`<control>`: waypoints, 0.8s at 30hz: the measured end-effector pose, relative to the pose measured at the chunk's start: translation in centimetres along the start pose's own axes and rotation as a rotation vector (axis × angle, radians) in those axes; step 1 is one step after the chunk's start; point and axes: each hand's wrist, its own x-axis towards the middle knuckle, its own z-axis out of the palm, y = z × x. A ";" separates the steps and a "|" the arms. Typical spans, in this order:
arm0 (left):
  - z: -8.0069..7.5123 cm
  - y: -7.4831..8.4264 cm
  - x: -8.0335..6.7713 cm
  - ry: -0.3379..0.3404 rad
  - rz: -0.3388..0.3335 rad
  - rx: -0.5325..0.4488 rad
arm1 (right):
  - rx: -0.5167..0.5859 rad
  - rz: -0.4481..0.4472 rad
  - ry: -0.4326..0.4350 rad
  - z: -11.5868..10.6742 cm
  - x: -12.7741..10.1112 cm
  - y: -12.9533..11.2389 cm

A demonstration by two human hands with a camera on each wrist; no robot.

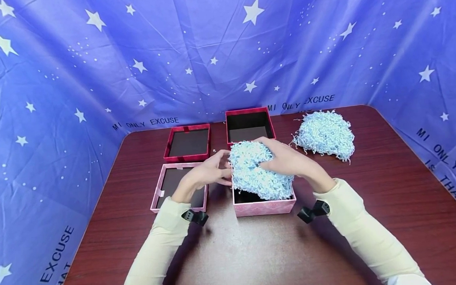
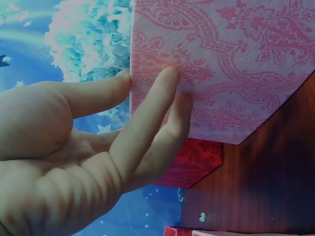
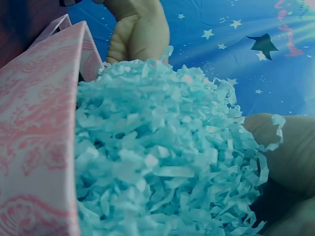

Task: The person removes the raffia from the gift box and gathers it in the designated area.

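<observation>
A pink patterned box (image 1: 264, 207) stands open at the table's middle, heaped with a wad of pale blue shredded paper (image 1: 253, 173). My right hand (image 1: 279, 159) lies on top of the wad, its fingers curled down into the shreds. My left hand (image 1: 215, 170) is at the box's left side. In the left wrist view its straight fingers (image 2: 152, 108) touch the pink box wall (image 2: 236, 64), with shredded paper (image 2: 88, 39) bulging above the rim. The right wrist view shows the shredded paper (image 3: 162, 162) overflowing the pink wall (image 3: 39, 128).
A pink lid (image 1: 157, 194) lies upturned left of the box. Behind stand a red lid (image 1: 188, 156) and an open red box (image 1: 249, 111). A second heap of shredded paper (image 1: 324, 135) lies at the back right. Blue star-printed cloth (image 1: 60, 81) surrounds the dark wooden table (image 1: 254, 250).
</observation>
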 end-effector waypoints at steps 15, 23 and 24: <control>-0.5 -0.7 0.3 -0.039 0.052 -0.055 | 0.020 0.018 0.043 -1.0 -0.1 0.0; -0.5 -0.7 0.3 -0.027 0.034 -0.049 | 0.038 0.002 0.089 -2.0 -0.6 -0.1; -0.6 -0.7 0.3 -0.025 0.033 -0.046 | 0.047 0.000 0.097 -2.1 -0.7 -0.1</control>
